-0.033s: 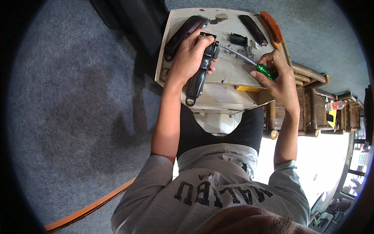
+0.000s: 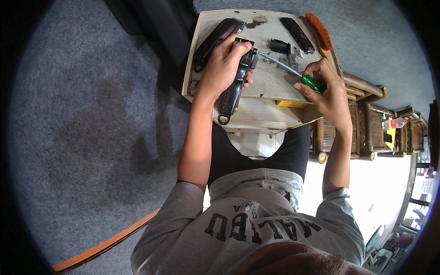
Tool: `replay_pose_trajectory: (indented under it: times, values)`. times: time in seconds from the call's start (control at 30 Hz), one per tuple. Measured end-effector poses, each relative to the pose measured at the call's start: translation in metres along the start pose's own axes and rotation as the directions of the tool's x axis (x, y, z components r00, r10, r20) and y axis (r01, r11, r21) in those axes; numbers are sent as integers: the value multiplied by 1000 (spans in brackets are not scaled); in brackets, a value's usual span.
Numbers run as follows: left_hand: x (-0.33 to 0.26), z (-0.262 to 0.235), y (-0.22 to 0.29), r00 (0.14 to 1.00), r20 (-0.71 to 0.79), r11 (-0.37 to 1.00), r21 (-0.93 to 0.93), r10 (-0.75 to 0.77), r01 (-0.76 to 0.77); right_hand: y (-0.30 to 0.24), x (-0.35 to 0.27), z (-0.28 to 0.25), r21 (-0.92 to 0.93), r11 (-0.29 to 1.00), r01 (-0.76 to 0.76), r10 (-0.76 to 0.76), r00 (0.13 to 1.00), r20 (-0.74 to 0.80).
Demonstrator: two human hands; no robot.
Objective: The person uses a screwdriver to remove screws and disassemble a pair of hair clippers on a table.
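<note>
Black, hard and likely smooth, the hair clipper sits clamped at mid-body in the left hand while the right hand pinches a green-handled screwdriver against its head

— What colour is the clipper under the left hand's fingers?

— Glossy black. A second clipper, just beyond those fingers, is black with a dark maroon sheen.

— And the screwdriver?

— Translucent green handle between the right hand's fingers, bare silver shaft.

— The small table?

— Pale cream, with dark smudges; a yellow patch shows below the right fingers.

— Anything past them?

— A rust-orange brush and a black cover. The carpet is mottled blue-grey, and the shirt grey with dark lettering.
</note>
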State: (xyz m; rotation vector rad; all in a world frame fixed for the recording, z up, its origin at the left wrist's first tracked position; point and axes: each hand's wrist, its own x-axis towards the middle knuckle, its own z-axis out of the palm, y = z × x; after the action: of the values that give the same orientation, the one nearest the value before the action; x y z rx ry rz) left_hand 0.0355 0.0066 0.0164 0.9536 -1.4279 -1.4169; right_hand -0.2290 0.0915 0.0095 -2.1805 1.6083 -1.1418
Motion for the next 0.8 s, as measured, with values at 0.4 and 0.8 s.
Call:
replay_pose_trajectory:
  times: [0.4, 0.8]
  values:
    - [1, 0, -3, 1000, -10, 1000, -31, -7, 7, 1, 0, 13, -167, 983, 81, -103, 986, -127]
    - [-1, -2, 1, 999, -15, 999, 10, -32, 32, -43, 39, 56, 349, 932, -100, 135, 988, -78]
